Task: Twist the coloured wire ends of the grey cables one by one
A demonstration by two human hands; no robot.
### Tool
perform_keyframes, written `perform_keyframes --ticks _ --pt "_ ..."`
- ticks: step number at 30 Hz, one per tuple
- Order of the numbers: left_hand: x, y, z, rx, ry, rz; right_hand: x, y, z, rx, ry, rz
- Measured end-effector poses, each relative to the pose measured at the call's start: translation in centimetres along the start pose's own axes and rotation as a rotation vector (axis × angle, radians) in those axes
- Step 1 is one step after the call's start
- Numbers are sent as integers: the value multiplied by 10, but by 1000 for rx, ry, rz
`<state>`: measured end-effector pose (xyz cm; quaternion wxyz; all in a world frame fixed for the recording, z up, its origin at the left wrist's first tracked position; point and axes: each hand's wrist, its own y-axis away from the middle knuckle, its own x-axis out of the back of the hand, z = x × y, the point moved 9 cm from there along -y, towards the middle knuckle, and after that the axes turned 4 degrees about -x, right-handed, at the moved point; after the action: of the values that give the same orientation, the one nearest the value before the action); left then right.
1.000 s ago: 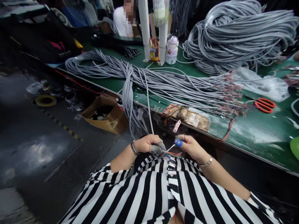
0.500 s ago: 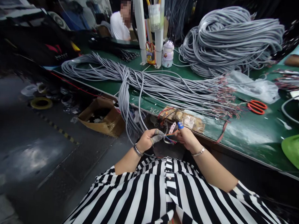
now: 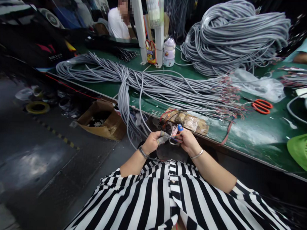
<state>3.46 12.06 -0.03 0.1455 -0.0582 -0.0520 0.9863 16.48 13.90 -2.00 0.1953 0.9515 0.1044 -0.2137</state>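
My left hand [image 3: 154,142], with grey coverings on its fingers, is closed around the end of a grey cable [image 3: 142,116]. Thin coloured wires [image 3: 176,140] come out of that end toward the right. My right hand [image 3: 188,140], a blue wrap on its thumb, pinches these wires close to the left fingertips. Just behind the hands, a wooden block [image 3: 193,123] with tape and wires about it lies at the bench edge. A small pinkish-white piece [image 3: 174,130] shows between the hands; its kind is unclear.
On the green bench [image 3: 258,138] lie a long bundle of grey cables [image 3: 164,88], a big cable coil [image 3: 234,37], orange-handled scissors [image 3: 262,106] and a green basket [image 3: 302,150]. A cardboard box [image 3: 103,121] stands on the floor at left. A person [image 3: 118,21] sits beyond the bench.
My right hand has come closer to my left along the wires, and less wire shows between them. The whole view has shifted slightly.
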Motion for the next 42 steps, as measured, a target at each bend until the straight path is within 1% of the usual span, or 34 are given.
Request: perform_keyframes --ticks 4,7,13,17,20,24,28,31,36,38,42 --pt "-2 1 0 16 -9 -40 2 -1 0 24 -18 39" --pt "-4 0 0 33 -7 -70 4 -1 0 13 -29 62" --pt "-10 -5 -3 62 -22 -125 1 1 -3 27 -43 47" --pt "-10 -4 -5 81 -68 -134 2 2 -1 15 -69 58" --pt "-10 -1 -1 62 -69 -130 3 2 4 -9 -82 75" --pt "-9 3 2 46 -60 -139 4 3 9 -44 -74 66" --pt "-9 13 4 34 -47 -206 11 5 13 -77 -90 80" --pt "-5 25 10 -5 -71 -237 18 10 19 -130 -84 96" --pt "-2 52 31 -161 -172 -319 20 18 26 -193 -11 27" --pt "2 59 37 -212 -214 -302 16 20 27 -200 14 -25" --pt "16 59 38 -229 -221 -126 7 24 28 -210 44 -126"
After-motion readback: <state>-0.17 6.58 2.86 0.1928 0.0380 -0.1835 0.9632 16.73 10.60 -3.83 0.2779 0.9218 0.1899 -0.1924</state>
